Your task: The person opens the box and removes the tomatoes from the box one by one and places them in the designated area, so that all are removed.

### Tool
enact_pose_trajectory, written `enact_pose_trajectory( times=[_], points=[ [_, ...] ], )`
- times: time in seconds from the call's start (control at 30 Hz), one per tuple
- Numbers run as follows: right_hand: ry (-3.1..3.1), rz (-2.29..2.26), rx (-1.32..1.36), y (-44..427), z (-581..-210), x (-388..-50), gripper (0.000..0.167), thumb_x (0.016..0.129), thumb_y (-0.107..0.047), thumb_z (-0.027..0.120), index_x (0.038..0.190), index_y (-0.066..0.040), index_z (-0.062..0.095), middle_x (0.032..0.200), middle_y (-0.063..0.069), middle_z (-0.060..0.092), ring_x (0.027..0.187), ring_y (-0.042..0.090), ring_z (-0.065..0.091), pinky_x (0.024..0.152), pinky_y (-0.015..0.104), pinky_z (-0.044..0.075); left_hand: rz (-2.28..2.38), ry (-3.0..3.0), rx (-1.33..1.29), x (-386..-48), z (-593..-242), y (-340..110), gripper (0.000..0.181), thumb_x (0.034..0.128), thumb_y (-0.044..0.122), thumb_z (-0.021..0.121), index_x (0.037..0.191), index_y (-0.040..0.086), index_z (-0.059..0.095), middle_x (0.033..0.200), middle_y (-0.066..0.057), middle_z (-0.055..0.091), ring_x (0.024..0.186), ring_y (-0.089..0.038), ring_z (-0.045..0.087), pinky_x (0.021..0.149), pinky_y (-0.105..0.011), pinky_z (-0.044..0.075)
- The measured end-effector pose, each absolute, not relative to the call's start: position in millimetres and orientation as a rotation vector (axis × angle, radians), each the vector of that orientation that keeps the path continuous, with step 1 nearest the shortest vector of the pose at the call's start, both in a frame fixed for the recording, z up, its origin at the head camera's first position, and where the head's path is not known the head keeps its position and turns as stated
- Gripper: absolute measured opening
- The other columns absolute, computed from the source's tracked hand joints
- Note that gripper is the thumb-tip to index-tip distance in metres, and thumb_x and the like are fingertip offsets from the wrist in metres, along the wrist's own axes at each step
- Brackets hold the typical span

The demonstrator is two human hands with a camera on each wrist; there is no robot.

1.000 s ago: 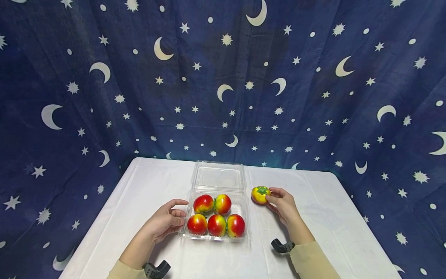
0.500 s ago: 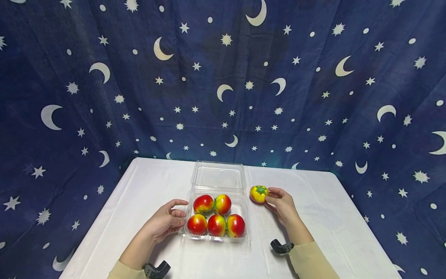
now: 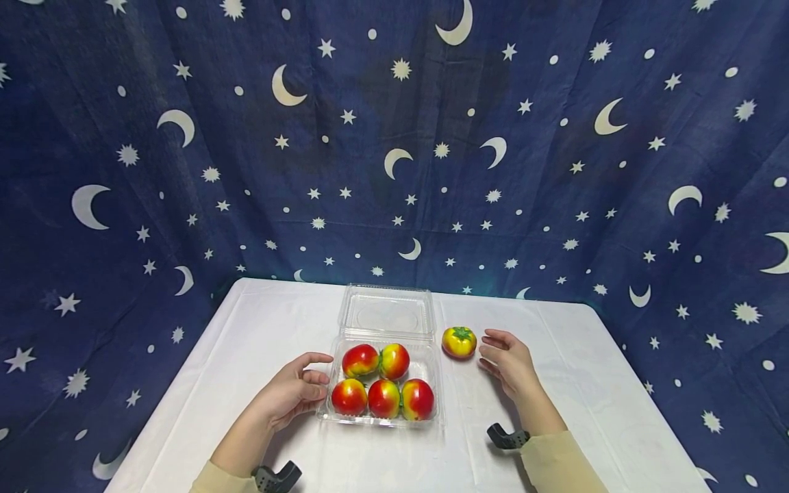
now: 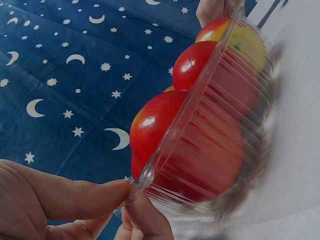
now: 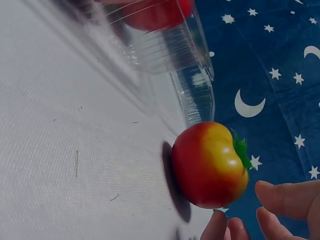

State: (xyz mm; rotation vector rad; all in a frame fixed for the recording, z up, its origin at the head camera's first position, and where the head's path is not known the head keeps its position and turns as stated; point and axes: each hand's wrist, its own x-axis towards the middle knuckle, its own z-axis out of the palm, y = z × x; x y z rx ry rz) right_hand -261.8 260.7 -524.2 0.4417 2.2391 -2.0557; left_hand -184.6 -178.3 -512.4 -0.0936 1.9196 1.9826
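A clear plastic box (image 3: pixel 439 390) with its lid raised at the back holds several red-and-yellow fruits (image 3: pixel 383 398). At its left edge, my left hand (image 3: pixel 294 392) pinches the rim between thumb and fingers; the left wrist view shows the left hand (image 4: pixel 75 205) on the rim corner. One more red-and-yellow fruit with a green leafy top (image 3: pixel 459 342) rests on the table just right of the box. My right hand (image 3: pixel 510 363) is beside that fruit with relaxed, parted fingers, holding nothing; in the right wrist view a gap separates the right hand (image 5: pixel 287 205) from the fruit (image 5: pixel 210 165).
The box's clear lid (image 3: pixel 387 311) lies back toward the far edge of the white table (image 3: pixel 271 322). A dark blue curtain (image 3: pixel 345 164) with moons and stars hangs behind and around the table.
My right hand has let go of the single fruit and moved slightly right, away from it. Before that, the fruit shifted slightly left. The left hand and box have stayed put.
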Motion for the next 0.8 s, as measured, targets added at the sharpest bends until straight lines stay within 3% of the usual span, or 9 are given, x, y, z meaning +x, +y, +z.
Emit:
enact_pose_trajectory(
  times=[0.2, 0.53, 0.8],
  points=[
    [2.261, -2.041, 0.422, 260.6, -515.8, -255.2, 0.061, 0.098, -0.001, 0.068, 0.156, 0.001, 0.047, 0.154, 0.026, 0.051, 0.11, 0.023, 0.07, 0.087, 0.027, 0.063, 1.981, 1.917, -0.099, -183.9, -511.7, -178.3, 0.07, 0.0875, -0.008, 0.069, 0.153, 0.0, 0.044, 0.099, -0.01, 0.066, 0.079, -0.019, 0.064, 0.076, -0.033, 0.063],
    [2.286, -2.049, 0.34, 252.3, -495.6, -241.4, 0.058, 0.099, -0.001, 0.069, 0.153, 0.001, 0.049, 0.152, 0.024, 0.054, 0.105, 0.014, 0.07, 0.091, 0.031, 0.063, 1.976, 1.915, -0.089, -184.5, -510.5, -179.0, 0.07, 0.0879, -0.007, 0.069, 0.153, -0.001, 0.044, 0.098, -0.008, 0.066, 0.079, -0.019, 0.064, 0.076, -0.032, 0.063],
    [2.304, -2.055, 0.257, 236.4, -486.3, -232.0, 0.052, 0.097, 0.004, 0.067, 0.148, 0.004, 0.053, 0.148, 0.027, 0.057, 0.111, 0.021, 0.069, 0.087, 0.028, 0.063, 1.989, 1.89, -0.075, -185.6, -511.5, -179.9, 0.071, 0.0874, -0.007, 0.07, 0.153, -0.001, 0.043, 0.1, -0.011, 0.065, 0.078, -0.018, 0.064, 0.076, -0.031, 0.063]
  ],
)
